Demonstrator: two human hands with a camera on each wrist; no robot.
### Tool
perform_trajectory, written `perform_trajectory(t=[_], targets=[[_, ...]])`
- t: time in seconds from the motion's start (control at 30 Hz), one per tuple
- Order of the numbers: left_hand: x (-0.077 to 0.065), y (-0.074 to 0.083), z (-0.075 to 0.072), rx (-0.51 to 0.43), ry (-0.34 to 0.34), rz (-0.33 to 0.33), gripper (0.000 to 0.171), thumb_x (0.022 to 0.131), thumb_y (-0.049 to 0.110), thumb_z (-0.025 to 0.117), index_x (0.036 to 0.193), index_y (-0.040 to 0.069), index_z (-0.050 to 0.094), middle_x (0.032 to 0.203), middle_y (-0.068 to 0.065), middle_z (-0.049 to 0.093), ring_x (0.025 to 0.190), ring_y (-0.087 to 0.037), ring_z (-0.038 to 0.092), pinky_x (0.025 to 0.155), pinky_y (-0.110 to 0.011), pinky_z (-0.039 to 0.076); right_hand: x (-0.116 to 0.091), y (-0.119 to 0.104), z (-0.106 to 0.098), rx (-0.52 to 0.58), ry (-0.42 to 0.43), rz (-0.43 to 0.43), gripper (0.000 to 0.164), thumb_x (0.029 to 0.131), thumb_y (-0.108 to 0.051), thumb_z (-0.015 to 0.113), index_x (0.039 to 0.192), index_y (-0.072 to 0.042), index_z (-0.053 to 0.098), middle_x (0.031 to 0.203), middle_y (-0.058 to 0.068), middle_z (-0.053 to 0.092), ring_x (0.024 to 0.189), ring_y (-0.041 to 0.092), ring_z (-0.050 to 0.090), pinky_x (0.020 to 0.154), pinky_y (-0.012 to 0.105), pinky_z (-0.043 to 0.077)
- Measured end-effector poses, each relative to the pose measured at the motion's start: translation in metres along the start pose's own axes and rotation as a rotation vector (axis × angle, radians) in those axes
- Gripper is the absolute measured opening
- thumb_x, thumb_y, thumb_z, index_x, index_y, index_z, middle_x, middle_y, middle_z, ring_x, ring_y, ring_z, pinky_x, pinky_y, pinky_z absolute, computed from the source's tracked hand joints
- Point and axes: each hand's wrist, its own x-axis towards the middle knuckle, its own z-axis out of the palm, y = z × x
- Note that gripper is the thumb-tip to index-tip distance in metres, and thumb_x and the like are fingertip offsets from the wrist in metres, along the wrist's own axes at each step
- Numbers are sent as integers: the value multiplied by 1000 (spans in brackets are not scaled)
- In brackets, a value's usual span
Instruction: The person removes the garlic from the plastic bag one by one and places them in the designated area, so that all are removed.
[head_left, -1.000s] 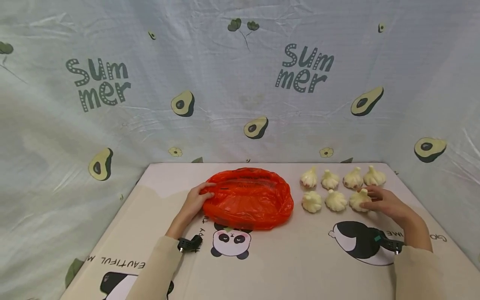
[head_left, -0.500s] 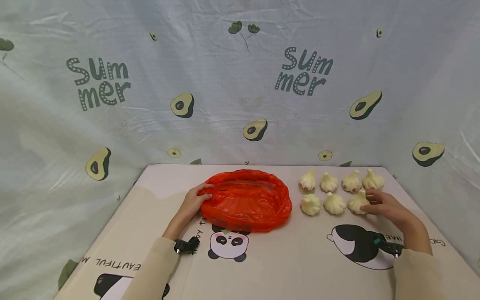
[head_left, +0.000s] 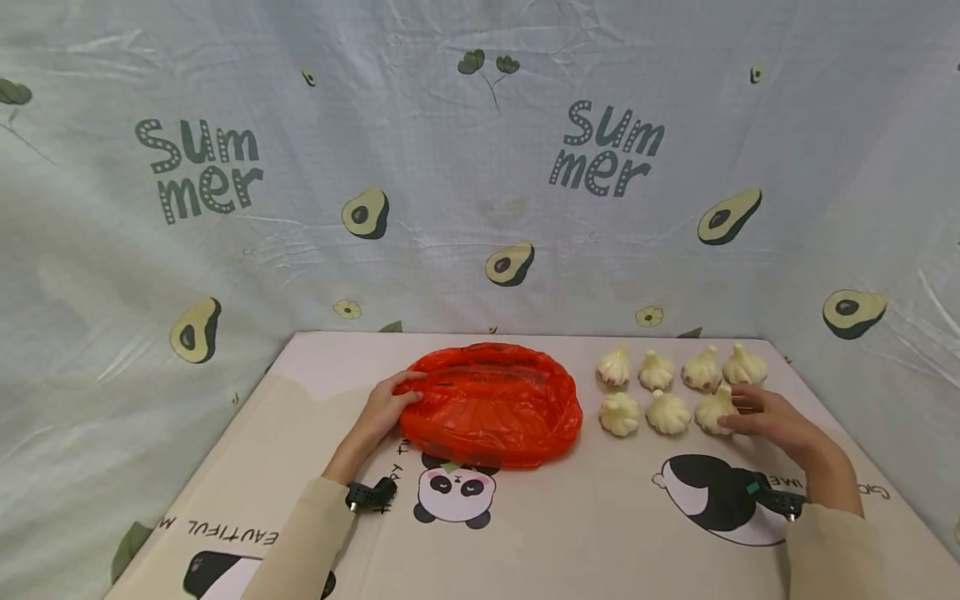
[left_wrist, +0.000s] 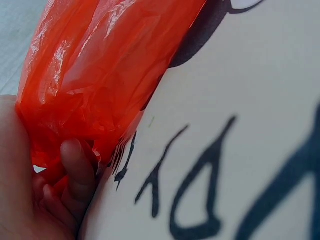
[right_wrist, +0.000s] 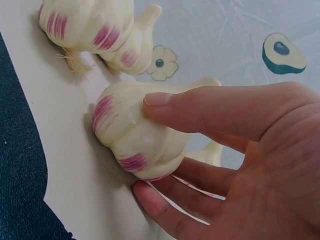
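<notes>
A red plastic bag [head_left: 487, 408], spread into a wide-mouthed oval, sits near the middle of the table. Its left rim is held by my left hand [head_left: 381, 408], thumb over the edge. In the left wrist view, fingers [left_wrist: 75, 170] curl against the crinkled film. Off to the right, my right hand [head_left: 776, 423] holds the front-row, rightmost garlic bulb [head_left: 711, 411]. The right wrist view shows my thumb on top of this pale, purple-streaked bulb [right_wrist: 140, 132] and my fingers beneath it, low over the table.
Several other garlic bulbs [head_left: 667, 412] stand in two short rows beside and behind the held one. The table cover [head_left: 570, 533] has panda prints and lettering. A printed cloth [head_left: 420, 167] hangs behind the table and along its sides.
The head view has tilted up a little, so the scene sits lower in it. Both hands stay at the bag's rim and the same garlic bulb.
</notes>
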Motion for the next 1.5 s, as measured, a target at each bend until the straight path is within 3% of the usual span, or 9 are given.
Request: perform_trajectory(t=[0.63,0.83,1.13,1.5], targets=[[1,-2,1,26,-2,9,41,100,10,55,140,7,62,158,-22,46,145,-43,44,121,-60,38,-2,-2,-2,-54,7,-22,83,99,-32,63,151,19,22,148,49,35,133,60,45,104,68,47],[2,-2,2,3,-8,-3,41,99,10,56,140,8,62,159,-20,46,145,-42,44,120,-58,40,-6,-6,-10,-119,27,-80,71,101,-27,62,148,17,32,145,47,41,132,63,45,99,62,54],[1,0,0,15,0,3,41,100,10,55,141,9,61,160,-20,45,147,-42,42,122,-59,37,-14,-22,-21,-155,77,-139,62,101,-24,63,147,12,41,144,44,45,128,65,47,97,71,50],[-1,-1,0,9,-8,16,42,100,12,56,142,10,61,160,-20,45,147,-43,42,121,-60,38,-17,-24,-20,-138,101,-146,63,100,-27,64,147,9,43,145,42,47,129,62,49,97,70,51]])
